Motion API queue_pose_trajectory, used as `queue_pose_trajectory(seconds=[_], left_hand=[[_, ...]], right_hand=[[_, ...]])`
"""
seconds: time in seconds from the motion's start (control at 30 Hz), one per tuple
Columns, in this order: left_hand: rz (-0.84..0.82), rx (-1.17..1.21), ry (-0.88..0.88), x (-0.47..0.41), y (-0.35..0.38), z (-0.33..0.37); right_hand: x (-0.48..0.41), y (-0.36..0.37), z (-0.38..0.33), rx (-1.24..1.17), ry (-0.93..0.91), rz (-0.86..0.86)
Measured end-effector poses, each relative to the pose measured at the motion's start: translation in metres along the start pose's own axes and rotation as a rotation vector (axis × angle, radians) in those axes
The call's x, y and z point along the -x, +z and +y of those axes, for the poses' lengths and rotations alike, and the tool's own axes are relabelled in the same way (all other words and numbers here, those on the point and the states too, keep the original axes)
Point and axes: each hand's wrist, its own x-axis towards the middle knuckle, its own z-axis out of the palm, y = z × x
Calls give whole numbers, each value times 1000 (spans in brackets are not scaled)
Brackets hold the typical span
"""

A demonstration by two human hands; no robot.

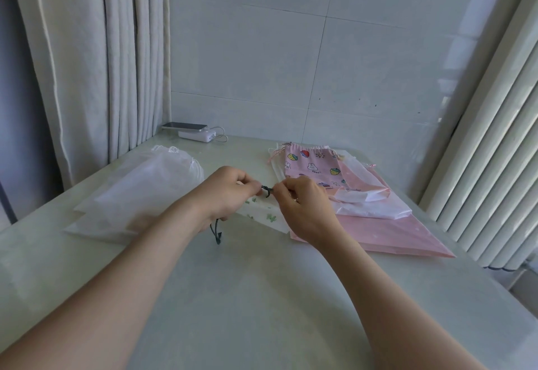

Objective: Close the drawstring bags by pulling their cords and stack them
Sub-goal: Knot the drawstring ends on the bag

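Head view: left hand (pixel 230 195) and right hand (pixel 302 206) pinch a dark green cord (pixel 266 189), fingers clamped (white green-printed drawstring bag (pixel 262 217) beneath).

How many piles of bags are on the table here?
2: a white pile beside the left hand and a pink-and-white pile beside the right hand. Both hands pinch the cord of a green-printed bag between them. Lower bags may be hidden.
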Motion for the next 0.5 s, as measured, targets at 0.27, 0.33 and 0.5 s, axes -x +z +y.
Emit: queue_pose_trajectory(seconds=[0.27,0.33,0.5], left_hand=[[2,47,100,3,2,-3],[-12,100,108,5,2,-3],[53,62,176,5,0,-2]], right_hand=[[-4,-6,2,-105,90,153],[-3,-8,0,-180,146,165],[-2,-8,-4,-266,203,179]])
